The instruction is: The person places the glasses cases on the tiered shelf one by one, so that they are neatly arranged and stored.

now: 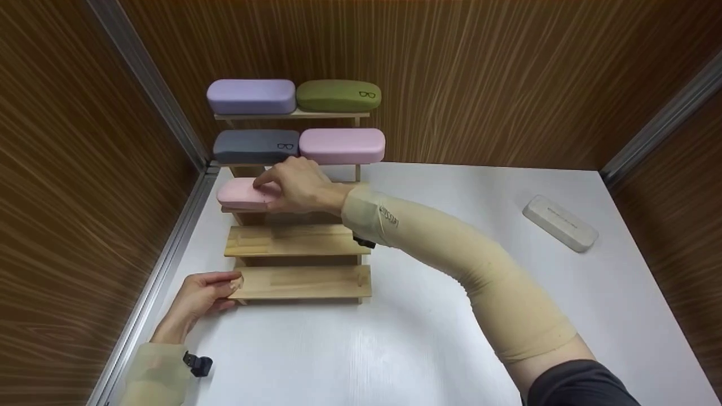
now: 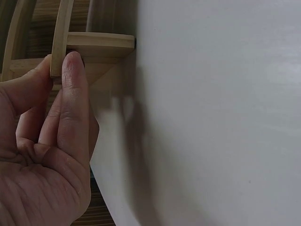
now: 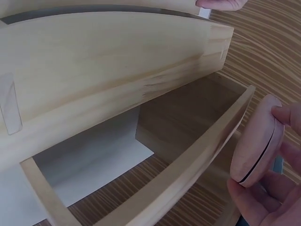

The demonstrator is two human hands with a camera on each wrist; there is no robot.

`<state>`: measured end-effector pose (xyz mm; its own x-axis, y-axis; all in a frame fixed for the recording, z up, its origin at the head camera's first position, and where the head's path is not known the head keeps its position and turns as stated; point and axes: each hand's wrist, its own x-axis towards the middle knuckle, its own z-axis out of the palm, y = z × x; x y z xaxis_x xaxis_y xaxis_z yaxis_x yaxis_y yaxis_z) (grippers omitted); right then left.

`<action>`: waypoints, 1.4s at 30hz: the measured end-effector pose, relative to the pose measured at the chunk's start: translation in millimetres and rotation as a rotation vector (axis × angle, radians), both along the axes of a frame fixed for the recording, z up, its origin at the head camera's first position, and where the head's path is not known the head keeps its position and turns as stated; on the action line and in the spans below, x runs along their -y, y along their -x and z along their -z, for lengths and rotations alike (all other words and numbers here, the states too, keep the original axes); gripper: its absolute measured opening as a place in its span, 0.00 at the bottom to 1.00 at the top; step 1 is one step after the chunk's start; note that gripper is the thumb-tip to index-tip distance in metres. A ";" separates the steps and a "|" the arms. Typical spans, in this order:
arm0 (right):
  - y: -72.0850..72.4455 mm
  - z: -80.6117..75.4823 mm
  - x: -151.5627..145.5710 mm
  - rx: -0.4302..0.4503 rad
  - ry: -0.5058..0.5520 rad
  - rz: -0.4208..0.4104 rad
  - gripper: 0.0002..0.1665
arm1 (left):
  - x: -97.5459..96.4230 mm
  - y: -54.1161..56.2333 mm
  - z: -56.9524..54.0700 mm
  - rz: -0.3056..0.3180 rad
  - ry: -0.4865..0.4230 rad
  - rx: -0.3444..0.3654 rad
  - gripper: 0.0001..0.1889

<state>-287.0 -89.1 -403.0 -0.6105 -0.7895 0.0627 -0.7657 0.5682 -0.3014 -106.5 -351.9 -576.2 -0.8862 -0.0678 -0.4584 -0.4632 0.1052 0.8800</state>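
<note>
My right hand (image 1: 302, 183) grips a light pink glasses case (image 1: 241, 193) at the left of the third step of a wooden tiered rack (image 1: 299, 241). In the right wrist view, fingers and thumb hold the case (image 3: 256, 141) from both sides, its dark seam showing. My left hand (image 1: 200, 293) pinches the left end of the rack's lowest step (image 1: 316, 282); the left wrist view shows thumb and fingers (image 2: 73, 89) on that board's edge. Above the right hand, a grey-blue case (image 1: 254, 146) and another pink case (image 1: 342, 145) sit side by side on the second step.
On the top step lie a lavender case (image 1: 251, 96) and an olive green case (image 1: 337, 96). A whitish case (image 1: 560, 223) rests on the white table (image 1: 428, 338) at the right. Wood-grain panels (image 1: 479, 84) stand behind and at both sides.
</note>
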 end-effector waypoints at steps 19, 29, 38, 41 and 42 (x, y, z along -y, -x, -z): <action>-3.0 14.5 3.4 -0.020 0.029 -0.009 0.27 | 0.9 -2.7 -1.0 -0.004 -0.004 0.006 0.23; -5.4 15.0 0.4 -0.093 0.026 -0.059 0.24 | 1.5 0.1 4.2 0.020 -0.003 -0.003 0.24; -13.4 6.3 -10.3 -0.119 0.084 -0.112 0.21 | 2.3 1.0 2.0 0.019 -0.004 0.005 0.23; -16.4 2.0 -16.7 -0.129 0.078 -0.126 0.23 | 2.7 1.7 2.5 0.023 0.008 0.010 0.24; -17.3 0.6 -19.0 -0.132 0.080 -0.132 0.24 | 3.0 1.9 2.7 0.020 0.011 0.012 0.24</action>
<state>-269.8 -70.1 -403.6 -0.4845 -0.8514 0.2010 -0.8678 0.4388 -0.2333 -108.4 -354.9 -578.9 -0.8820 -0.0553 -0.4680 -0.4712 0.1244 0.8732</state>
